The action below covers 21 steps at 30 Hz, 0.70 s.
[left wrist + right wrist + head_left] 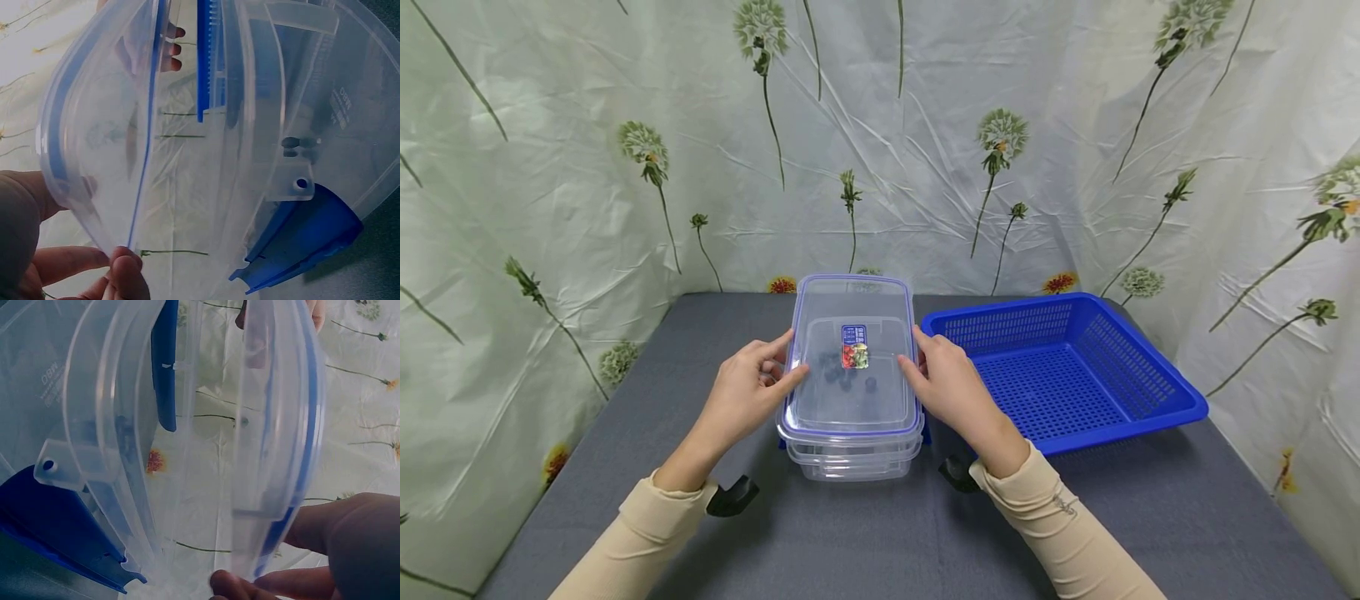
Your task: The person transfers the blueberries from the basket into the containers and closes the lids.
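Note:
Both hands hold a clear plastic lid (820,333) with a blue seal and a small printed label. My left hand (745,379) pinches its left edge, thumb on top and fingers beneath. On the opposite edge, my right hand (947,379) grips it the same way. Under the lid stands a clear food container (855,469), and both wrist views show a gap between the two. Several small dark round things (871,384), like blueberries, show through the plastic. Blue side latches (306,244) hang folded down from the container, one also seen in the right wrist view (56,519).
A blue perforated basket (1187,404) stands on the right of the grey-covered table (865,542), close to my right hand. Behind the table hangs a pale curtain (880,150) printed with dandelions. Black wrist mounts (733,497) sit under both cuffs.

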Tool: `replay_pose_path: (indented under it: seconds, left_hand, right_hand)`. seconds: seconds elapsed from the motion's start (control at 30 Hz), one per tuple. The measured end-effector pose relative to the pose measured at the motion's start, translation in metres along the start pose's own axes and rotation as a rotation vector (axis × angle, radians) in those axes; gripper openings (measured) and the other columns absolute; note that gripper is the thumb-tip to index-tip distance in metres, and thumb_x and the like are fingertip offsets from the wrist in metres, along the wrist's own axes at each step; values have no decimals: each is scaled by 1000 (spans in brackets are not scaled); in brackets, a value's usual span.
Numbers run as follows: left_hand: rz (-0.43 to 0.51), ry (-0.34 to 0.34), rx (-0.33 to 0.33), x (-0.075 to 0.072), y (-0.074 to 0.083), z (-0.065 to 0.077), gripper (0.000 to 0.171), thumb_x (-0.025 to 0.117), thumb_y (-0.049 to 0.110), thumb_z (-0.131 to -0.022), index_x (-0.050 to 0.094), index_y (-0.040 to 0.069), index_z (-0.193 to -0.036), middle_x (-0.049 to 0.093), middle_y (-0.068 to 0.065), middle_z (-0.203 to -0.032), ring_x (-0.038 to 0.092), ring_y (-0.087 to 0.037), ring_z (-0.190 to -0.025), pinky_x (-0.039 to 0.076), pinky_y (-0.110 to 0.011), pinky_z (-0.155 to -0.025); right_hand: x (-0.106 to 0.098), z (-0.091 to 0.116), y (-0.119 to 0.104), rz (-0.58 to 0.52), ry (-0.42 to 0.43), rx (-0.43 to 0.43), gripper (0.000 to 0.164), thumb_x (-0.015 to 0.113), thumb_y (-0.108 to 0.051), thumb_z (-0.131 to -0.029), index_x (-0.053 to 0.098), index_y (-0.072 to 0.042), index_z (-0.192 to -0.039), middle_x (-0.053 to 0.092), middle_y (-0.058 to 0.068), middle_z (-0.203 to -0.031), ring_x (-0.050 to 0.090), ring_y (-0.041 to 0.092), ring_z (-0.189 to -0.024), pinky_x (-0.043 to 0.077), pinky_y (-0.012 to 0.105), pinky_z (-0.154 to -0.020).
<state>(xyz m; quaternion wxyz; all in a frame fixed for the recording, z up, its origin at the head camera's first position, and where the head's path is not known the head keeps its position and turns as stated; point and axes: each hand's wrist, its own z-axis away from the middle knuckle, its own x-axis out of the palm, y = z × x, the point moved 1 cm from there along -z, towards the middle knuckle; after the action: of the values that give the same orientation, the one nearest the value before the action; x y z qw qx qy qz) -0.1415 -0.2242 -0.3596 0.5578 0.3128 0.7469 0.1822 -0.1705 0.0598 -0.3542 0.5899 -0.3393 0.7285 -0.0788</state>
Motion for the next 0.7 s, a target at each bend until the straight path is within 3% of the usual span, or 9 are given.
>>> replay_pose_path:
  seconds: [0.13, 0.23, 0.33, 0.47, 0.7]
  left_hand:
    - [-11, -42, -26, 2, -2, 2, 61, 78, 27, -101, 57, 5, -154, 67, -15, -105, 59, -16, -80, 45, -24, -64]
    - [-14, -68, -43, 3, -2, 3, 61, 78, 28, -101, 58, 5, -154, 69, -15, -106, 62, -16, -82, 45, -26, -65]
    - [-19, -83, -50, 5, -2, 4, 61, 79, 29, -100, 59, 4, -152, 70, -14, -104, 63, -16, -83, 46, -28, -68]
    - [-23, -107, -63, 7, -3, 4, 62, 79, 30, -100, 60, 3, -152, 71, -13, -104, 65, -15, -84, 48, -28, -69]
    - [-30, -151, -106, 11, -6, 5, 62, 79, 30, -100, 59, 2, -152, 72, -13, -101, 65, -16, -81, 48, -28, -65]
  right_hand:
    - [4, 0, -2, 55, -42, 18, 57, 67, -25, -107, 55, 11, -149, 68, 12, -88, 59, 19, -72, 51, 35, -62]
    - [6, 1, -4, 109, -77, 33, 56, 65, -26, -108, 55, 11, -149, 75, 24, -112, 73, 31, -93, 61, 46, -75]
    - [8, 2, -5, 149, -107, 40, 56, 64, -27, -109, 55, 11, -149, 70, 31, -135, 72, 41, -117, 62, 55, -92]
    - [11, 4, -5, 179, -121, 36, 55, 63, -27, -109, 56, 11, -148, 69, 30, -136, 70, 43, -122, 61, 57, -98]
    - [16, 6, -5, 208, -105, 6, 50, 66, -22, -108, 60, 12, -144, 72, 30, -129, 72, 43, -117, 61, 57, -95]
